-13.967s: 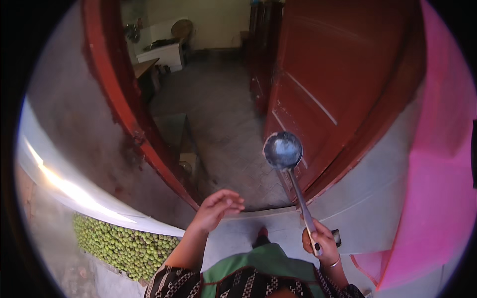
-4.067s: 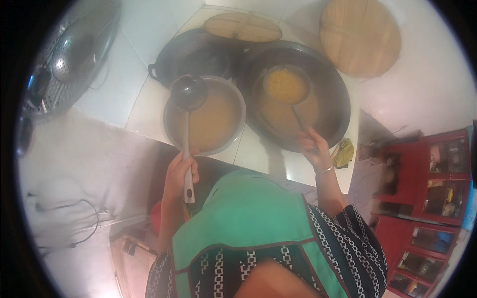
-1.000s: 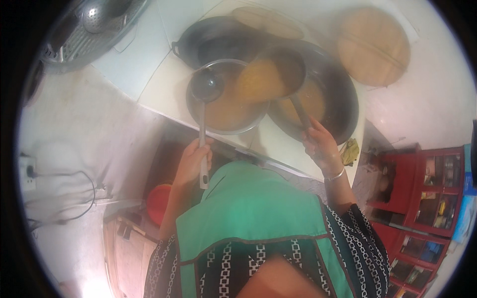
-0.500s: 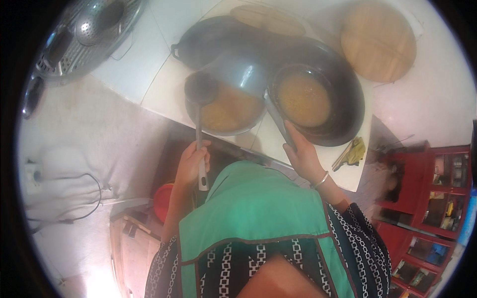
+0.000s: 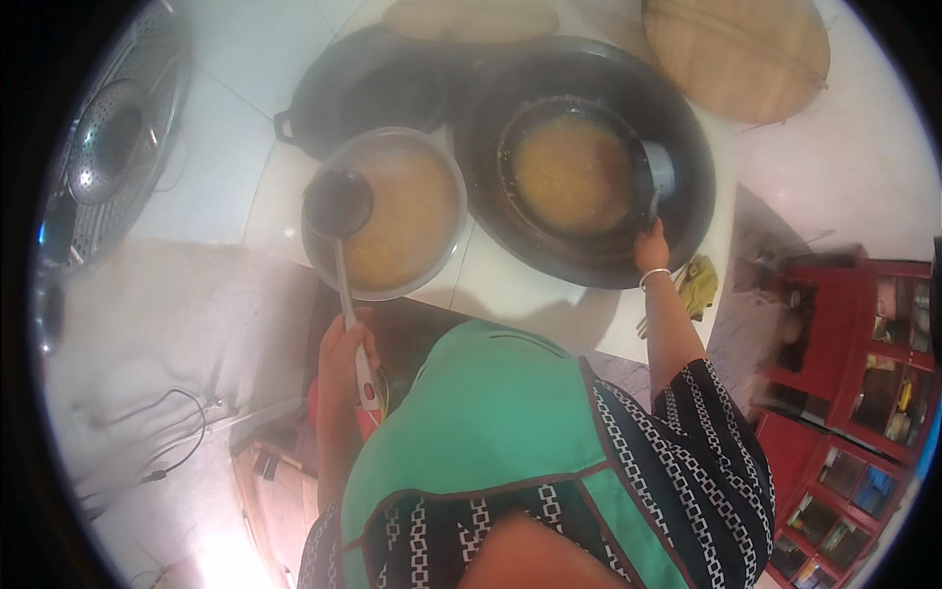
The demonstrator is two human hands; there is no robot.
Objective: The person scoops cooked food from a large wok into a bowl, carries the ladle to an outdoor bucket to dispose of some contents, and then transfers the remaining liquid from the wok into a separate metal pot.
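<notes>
My left hand (image 5: 348, 344) is closed round the long pale handle of a ladle (image 5: 339, 203). Its dark round head hangs over the left side of a grey bowl (image 5: 463, 191) of yellowish-brown liquid. To the right, my right hand (image 5: 652, 247) grips a metal scoop (image 5: 661, 169) by its handle, inside a large black wok (image 5: 682, 113). The scoop's grey blade is at the right edge of the yellowish liquid (image 5: 574, 172) pooled in the wok. How deep the blade dips, I cannot tell.
Behind the bowl sits another dark pan (image 5: 378, 88) with a loop handle. A round wooden lid (image 5: 741, 54) lies at the far right. A yellow-green cloth (image 5: 698, 287) is at the counter's right edge. Perforated metalware (image 5: 108, 147) stands far left. Steam hazes the view.
My right hand has moved right and forward, taking the scoop from over the bowl into the wok. The left hand still holds the ladle over the bowl. The view has shifted.
</notes>
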